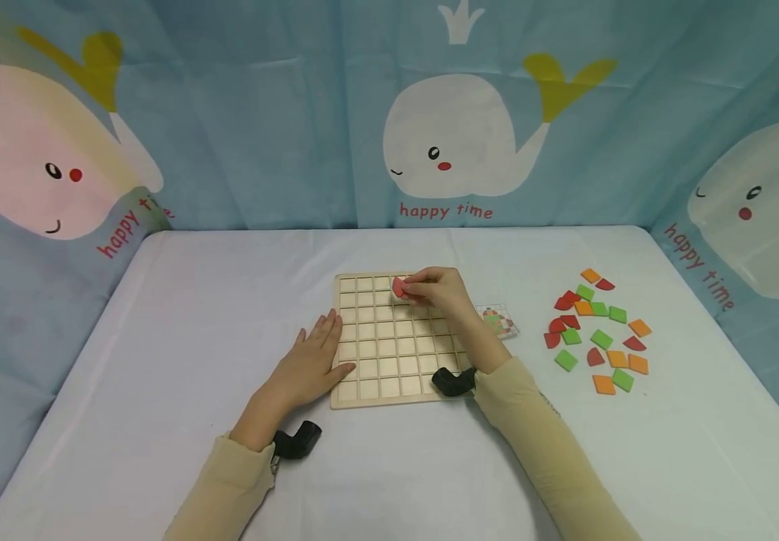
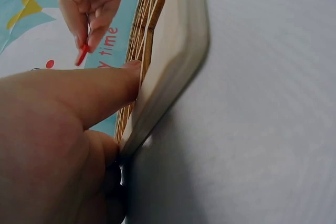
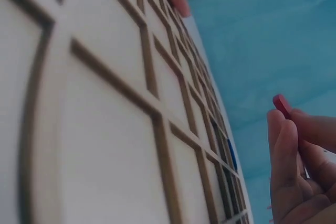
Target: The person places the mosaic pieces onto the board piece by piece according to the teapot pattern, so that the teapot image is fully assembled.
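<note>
A square wooden grid board (image 1: pixel 389 403) lies on the white table. My left hand (image 1: pixel 308 367) rests along its left edge with fingers extended, and the thumb lies over the rim, as the left wrist view also shows. Over the far rows my right hand (image 1: pixel 445 294) pinches a red quarter-circle tile (image 1: pixel 399 288) between thumb and fingers. In the right wrist view the red tile (image 3: pixel 281 105) is held above the board surface. A small blue patch (image 3: pixel 232 155) shows in a far cell there; the right hand may hide that spot in the head view.
Loose red, green and orange tiles (image 1: pixel 602 340) are scattered at the right of the table. A small printed pattern card (image 1: pixel 497 321) lies just right of the board, partly behind the right forearm. A blue whale-print curtain (image 1: pixel 281 150) hangs behind the table.
</note>
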`<state>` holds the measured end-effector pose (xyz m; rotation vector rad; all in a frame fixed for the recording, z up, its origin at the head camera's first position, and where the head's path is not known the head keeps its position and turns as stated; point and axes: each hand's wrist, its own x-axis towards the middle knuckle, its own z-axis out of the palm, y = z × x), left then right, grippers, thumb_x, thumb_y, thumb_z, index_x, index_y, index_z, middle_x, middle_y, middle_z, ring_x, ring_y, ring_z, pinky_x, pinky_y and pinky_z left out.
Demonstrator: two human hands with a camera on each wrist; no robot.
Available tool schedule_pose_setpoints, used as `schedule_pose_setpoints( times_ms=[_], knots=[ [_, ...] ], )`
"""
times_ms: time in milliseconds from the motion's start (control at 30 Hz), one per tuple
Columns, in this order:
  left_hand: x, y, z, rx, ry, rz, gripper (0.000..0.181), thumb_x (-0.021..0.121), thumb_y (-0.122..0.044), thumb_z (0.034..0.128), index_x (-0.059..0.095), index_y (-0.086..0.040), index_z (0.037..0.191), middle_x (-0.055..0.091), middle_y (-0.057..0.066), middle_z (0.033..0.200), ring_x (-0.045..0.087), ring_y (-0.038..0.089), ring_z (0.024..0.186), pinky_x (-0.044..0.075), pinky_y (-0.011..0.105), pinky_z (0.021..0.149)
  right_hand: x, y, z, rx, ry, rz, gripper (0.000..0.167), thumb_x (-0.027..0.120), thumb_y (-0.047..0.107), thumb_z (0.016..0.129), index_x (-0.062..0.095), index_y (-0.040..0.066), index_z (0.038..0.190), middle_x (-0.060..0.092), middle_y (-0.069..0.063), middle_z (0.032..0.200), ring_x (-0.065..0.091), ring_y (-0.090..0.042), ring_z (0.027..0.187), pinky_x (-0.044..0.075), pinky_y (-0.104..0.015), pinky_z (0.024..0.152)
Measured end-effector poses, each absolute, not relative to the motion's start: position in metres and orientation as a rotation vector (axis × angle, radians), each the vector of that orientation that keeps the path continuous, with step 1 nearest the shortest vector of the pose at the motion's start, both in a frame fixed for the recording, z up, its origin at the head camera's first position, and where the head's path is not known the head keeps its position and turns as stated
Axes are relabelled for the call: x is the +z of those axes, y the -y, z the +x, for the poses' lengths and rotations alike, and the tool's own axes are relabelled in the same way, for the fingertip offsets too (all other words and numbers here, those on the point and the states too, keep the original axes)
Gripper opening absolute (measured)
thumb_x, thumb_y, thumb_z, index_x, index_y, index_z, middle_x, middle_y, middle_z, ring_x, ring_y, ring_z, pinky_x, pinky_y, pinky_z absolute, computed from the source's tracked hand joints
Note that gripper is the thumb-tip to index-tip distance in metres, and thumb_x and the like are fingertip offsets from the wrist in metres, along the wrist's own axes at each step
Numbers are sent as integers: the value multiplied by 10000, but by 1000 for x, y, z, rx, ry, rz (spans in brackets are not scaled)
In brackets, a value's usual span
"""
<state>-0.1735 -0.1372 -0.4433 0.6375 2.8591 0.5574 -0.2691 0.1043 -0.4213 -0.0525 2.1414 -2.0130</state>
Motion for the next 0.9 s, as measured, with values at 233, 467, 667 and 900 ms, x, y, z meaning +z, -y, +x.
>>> schedule_pose_setpoints(
  times_ms=[233,467,667,900],
  knots=[
    [-444,136,-175,554,-2852,636,764,528,-337,960,155,107,1456,91,250,1535,109,381,1410,135,579,1091,-427,-93,-272,-1949,-2193,-67,198,658,0,856,658,-132,1003,676,-136,848,639,-77,612,535,-219,612],
    [-445,137,-175,550,-2848,633,769,521,-347,963,141,99,1460,80,241,1539,102,374,1412,131,580,1091,-433,-86,-278,-1974,-2139,30,164,671,-13,843,665,-122,966,676,-136,791,653,-108,581,535,-218,572],
    [-444,138,-174,560,-2850,623,770,527,-342,961,143,102,1459,87,243,1536,104,377,1411,131,583,1089,-436,-84,-281,-1978,-2091,80,157,666,-12,850,662,-117,966,683,-131,759,664,-130,589,550,-251,584],
    [-445,137,-175,558,-2853,633,767,525,-340,961,146,104,1458,91,246,1536,107,377,1411,133,584,1089,-438,-82,-282,-1987,-2085,94,133,660,-38,843,647,-130,938,669,-119,708,657,-129,563,553,-267,577]
  ],
)
